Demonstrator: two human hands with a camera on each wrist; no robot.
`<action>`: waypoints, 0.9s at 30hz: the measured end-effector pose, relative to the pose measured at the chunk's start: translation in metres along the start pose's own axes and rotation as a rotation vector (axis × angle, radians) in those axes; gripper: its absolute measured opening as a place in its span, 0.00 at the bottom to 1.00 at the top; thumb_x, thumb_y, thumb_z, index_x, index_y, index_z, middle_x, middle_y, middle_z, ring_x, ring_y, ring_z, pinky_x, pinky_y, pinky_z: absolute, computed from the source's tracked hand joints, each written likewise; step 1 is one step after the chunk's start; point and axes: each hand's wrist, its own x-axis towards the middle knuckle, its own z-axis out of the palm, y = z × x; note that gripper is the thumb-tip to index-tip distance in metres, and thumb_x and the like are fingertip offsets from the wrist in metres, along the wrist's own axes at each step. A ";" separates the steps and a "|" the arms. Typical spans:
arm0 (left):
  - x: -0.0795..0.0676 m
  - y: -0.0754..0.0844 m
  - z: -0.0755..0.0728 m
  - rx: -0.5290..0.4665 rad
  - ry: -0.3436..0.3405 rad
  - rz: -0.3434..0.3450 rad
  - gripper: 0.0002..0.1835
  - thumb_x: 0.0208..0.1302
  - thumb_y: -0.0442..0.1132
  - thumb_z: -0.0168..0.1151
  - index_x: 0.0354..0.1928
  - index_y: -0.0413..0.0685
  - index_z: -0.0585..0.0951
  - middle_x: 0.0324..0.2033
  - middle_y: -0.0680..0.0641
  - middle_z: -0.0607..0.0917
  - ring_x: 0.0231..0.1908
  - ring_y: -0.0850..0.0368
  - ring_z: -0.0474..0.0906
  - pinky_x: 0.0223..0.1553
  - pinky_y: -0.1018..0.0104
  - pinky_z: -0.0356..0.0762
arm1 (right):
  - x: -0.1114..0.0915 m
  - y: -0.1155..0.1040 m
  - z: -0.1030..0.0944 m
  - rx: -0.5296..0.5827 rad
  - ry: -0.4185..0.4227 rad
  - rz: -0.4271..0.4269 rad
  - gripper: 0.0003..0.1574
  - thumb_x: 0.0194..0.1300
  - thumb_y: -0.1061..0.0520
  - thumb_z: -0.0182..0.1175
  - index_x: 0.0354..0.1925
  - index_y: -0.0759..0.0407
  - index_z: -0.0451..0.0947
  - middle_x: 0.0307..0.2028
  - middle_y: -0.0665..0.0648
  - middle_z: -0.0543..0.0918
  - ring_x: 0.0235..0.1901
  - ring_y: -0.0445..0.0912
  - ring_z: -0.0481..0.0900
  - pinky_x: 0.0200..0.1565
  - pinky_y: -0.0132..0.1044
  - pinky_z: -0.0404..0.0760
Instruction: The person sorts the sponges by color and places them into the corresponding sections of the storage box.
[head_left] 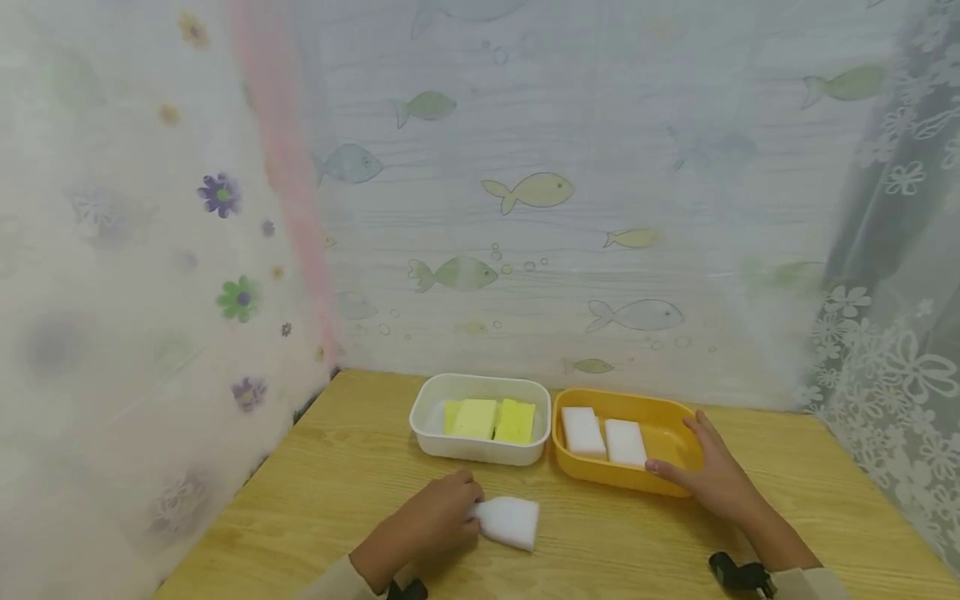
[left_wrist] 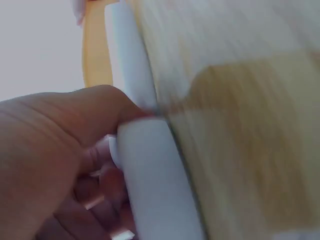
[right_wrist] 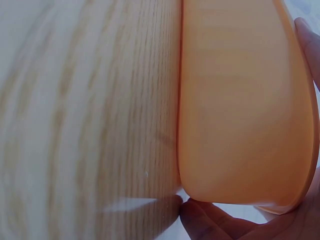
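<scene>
My left hand (head_left: pixel 447 512) pinches a white sponge (head_left: pixel 513 522) by its left end, squeezing that end narrow, low over the table in front of the white container. In the left wrist view the thumb lies across the sponge (left_wrist: pixel 157 180). At the right end of an orange container (head_left: pixel 615 477), my right hand (head_left: pixel 716 479) holds the rim, thumb on the near side and fingers at the far side. Two white sponges (head_left: pixel 582 431) lie in the left part of that container. Its smooth wall (right_wrist: pixel 240 110) fills much of the right wrist view, with fingertips at the base.
Left of the orange container stands a white container (head_left: pixel 480 451) holding several yellow sponges (head_left: pixel 476 418). Both rest on a wood-grain table (head_left: pixel 337 467), near its back edge. A fish-print curtain (head_left: pixel 540 250) hangs behind, and a flowered one (head_left: pixel 150 292) along the left.
</scene>
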 end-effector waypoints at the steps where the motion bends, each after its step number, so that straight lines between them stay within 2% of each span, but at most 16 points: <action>1: 0.000 0.000 -0.001 -0.009 -0.003 0.001 0.09 0.62 0.42 0.72 0.42 0.48 0.87 0.37 0.56 0.80 0.35 0.68 0.73 0.38 0.70 0.79 | 0.000 0.000 0.000 0.001 0.000 0.000 0.71 0.67 0.32 0.66 0.83 0.62 0.36 0.82 0.70 0.29 0.74 0.81 0.42 0.60 0.84 0.54; 7: -0.001 -0.001 -0.006 -0.079 -0.020 0.026 0.04 0.65 0.41 0.72 0.37 0.52 0.85 0.33 0.60 0.79 0.34 0.69 0.72 0.39 0.70 0.77 | -0.001 0.000 -0.001 -0.001 0.002 0.001 0.71 0.66 0.31 0.66 0.83 0.62 0.37 0.82 0.70 0.30 0.74 0.81 0.42 0.60 0.84 0.55; 12: 0.001 0.000 -0.006 -0.089 0.001 0.008 0.04 0.61 0.41 0.74 0.32 0.55 0.87 0.30 0.63 0.78 0.30 0.70 0.72 0.33 0.71 0.75 | -0.001 0.001 -0.001 0.002 0.002 0.001 0.71 0.67 0.31 0.65 0.83 0.62 0.36 0.82 0.70 0.30 0.75 0.81 0.42 0.60 0.84 0.54; 16: 0.003 0.004 -0.006 -0.023 0.018 -0.019 0.05 0.55 0.45 0.77 0.31 0.60 0.88 0.29 0.65 0.76 0.27 0.70 0.69 0.28 0.71 0.71 | -0.001 0.000 0.000 0.003 0.002 0.004 0.71 0.66 0.31 0.66 0.83 0.62 0.36 0.82 0.70 0.30 0.75 0.80 0.42 0.61 0.84 0.54; 20: 0.005 0.008 -0.009 0.078 0.027 -0.006 0.06 0.57 0.50 0.77 0.29 0.63 0.87 0.30 0.64 0.77 0.27 0.69 0.70 0.26 0.70 0.70 | -0.002 -0.001 0.000 -0.001 0.006 0.003 0.71 0.66 0.31 0.66 0.83 0.62 0.37 0.82 0.71 0.31 0.75 0.80 0.43 0.61 0.84 0.55; 24: 0.008 0.014 -0.017 0.140 0.030 0.002 0.07 0.59 0.53 0.76 0.34 0.62 0.89 0.37 0.62 0.81 0.33 0.69 0.75 0.28 0.70 0.72 | -0.002 -0.002 0.000 -0.012 0.013 -0.003 0.71 0.66 0.31 0.66 0.83 0.63 0.38 0.81 0.72 0.31 0.74 0.81 0.44 0.61 0.84 0.55; 27: 0.012 0.019 -0.024 0.141 0.036 0.003 0.10 0.58 0.53 0.77 0.38 0.60 0.90 0.40 0.60 0.80 0.34 0.68 0.75 0.28 0.71 0.73 | -0.002 -0.002 0.000 -0.017 0.017 -0.001 0.71 0.66 0.31 0.66 0.83 0.63 0.38 0.81 0.71 0.31 0.74 0.81 0.44 0.61 0.84 0.55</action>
